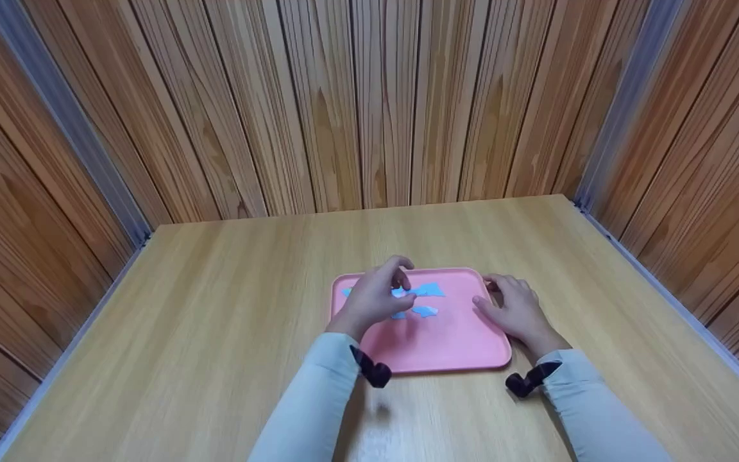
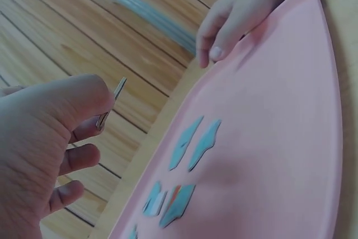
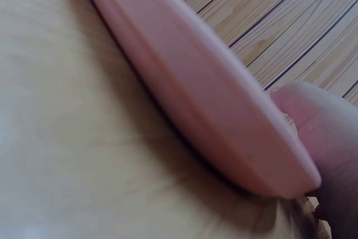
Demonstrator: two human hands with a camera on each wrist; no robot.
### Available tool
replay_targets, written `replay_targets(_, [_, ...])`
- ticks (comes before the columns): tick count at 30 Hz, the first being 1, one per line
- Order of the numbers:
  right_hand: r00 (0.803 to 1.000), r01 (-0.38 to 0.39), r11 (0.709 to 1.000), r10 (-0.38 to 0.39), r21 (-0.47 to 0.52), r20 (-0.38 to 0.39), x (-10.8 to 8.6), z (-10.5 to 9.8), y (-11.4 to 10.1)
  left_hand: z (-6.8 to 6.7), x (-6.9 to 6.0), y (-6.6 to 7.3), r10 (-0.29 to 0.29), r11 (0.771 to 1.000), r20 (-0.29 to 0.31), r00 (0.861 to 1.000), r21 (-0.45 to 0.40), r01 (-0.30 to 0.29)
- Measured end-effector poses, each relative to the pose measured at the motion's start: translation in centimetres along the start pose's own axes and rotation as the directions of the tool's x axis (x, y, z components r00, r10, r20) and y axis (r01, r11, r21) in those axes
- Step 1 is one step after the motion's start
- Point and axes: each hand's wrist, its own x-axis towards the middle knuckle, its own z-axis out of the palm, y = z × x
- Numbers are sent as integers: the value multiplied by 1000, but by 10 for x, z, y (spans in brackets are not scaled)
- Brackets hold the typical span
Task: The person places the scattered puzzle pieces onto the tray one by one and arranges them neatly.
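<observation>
A pink tray [image 1: 453, 350] lies on the table with several flat blue pieces [image 1: 430, 290] on it, irregular in outline; one has an orange mark in the left wrist view. Above the tray's left half is my left hand [image 1: 376, 298]. Between thumb and forefinger it pinches a thin flat piece [image 2: 118, 92], seen edge-on, so its face is hidden. At the tray's right edge, my right hand [image 1: 518, 309] holds the rim, thumb on the inner side and fingers outside. Part of that hand is hidden behind the tray in the right wrist view.
The wooden table [image 1: 228, 333] extends around the tray. Wood-plank walls [image 1: 318, 109] stand behind and on both sides, with grey metal strips at the corners. A black wrist-worn device [image 1: 373, 369] sits on each sleeve cuff.
</observation>
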Motion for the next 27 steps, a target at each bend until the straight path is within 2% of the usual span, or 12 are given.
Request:
replay_targets(7, [1000,0,1000,0,1,-7,-1,-2,-1,27,16,7,-36,998,3,999,44,36])
replay_targets(11, [1000,-1,1000,1,3,1,0,-2,-1,42,23,6,-30,996,9,1000,80,29])
replay_targets(16, [1000,-7,1000,7,0,15,0,-2,-1,58,28,5,-33,991,9,999,129,32])
replay_targets(22, [1000,6,1000,-6,-2,-7,0,-2,-2,75,28,6,-66,983,24,998,171,61])
replay_targets(24, [1000,6,1000,-6,-3,-12,0,-2,-2,80,29,5,-53,977,23,998,207,47])
replay_targets(27, [1000,9,1000,-9,-7,-18,0,-2,-2,87,29,2,4,957,16,1000,289,-9])
